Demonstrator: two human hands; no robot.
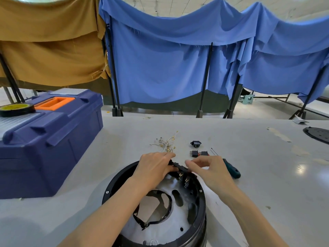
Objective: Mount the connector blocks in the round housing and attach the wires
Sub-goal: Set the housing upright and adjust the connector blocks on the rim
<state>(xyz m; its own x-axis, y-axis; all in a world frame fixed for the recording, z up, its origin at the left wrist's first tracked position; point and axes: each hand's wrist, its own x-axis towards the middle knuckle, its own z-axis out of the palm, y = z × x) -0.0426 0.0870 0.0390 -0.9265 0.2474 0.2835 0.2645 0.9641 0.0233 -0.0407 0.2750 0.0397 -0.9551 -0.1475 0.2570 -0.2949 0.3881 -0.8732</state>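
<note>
The round housing (114, 186), a black ring with a white perforated plate inside, stands on the bench (249, 175) close to the person; both hands meet over its far rim; the left hand (154, 166) reaches across the ring with its fingers curled over a black connector block (179, 167) and its thumb beneath, so it is clamped on the block's left end; the right hand (208, 168) comes in from the other side with fingers bent and its thumb tip at the block's right end, though whether it actually pinches the block or only touches it cannot be told; the block sits at the inside of the far rim, with brass terminals (180, 175) hanging below it over the white plate; just beyond the left hand a loose bundle of wires (167, 145) with brass ends lies on the bench; to its right lie a black socket (195, 143) and, nearer the hands, two small blocks (195, 153) side by side, black with red; a screwdriver (231, 170) with a green and black handle lies just beside the right hand, its shaft pointing away; a blue toolbox (49, 139) with an orange handle stands on the left of the bench, a roll of tape (17, 109) lying on its lid; a black disc (318, 134) shows at the far right edge; blue cloth (178, 59) and tan cloth (49, 41) hang on black stands behind.
</note>
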